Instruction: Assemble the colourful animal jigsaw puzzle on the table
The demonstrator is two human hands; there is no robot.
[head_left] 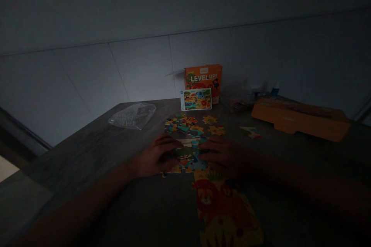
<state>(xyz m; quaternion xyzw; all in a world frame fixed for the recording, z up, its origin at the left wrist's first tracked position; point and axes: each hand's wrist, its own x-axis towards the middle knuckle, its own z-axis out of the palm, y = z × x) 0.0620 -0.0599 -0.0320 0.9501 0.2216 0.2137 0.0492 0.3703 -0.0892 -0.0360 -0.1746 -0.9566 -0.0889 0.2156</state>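
Observation:
My left hand point(160, 156) is at the left side of a joined section of jigsaw puzzle point(187, 152), its fingers bent and gripping the edge. On the opposite side, my right hand point(223, 156) has its fingertips on the same section, covering part of it. A larger joined puzzle strip with a red lion point(222, 208) lies nearer to me, below the right hand. Just beyond the hands is a cluster of loose puzzle pieces point(182, 123), with yellow pieces point(216, 130) to its right. Dim light hides the exact finger contact.
An orange "LEVEL UP!" box point(199, 73) stands by the wall, with a picture card point(197, 99) leaning on it. A clear plastic bag point(133, 115) lies at the left. An open orange box point(301, 117) and a loose piece point(251, 132) are at the right.

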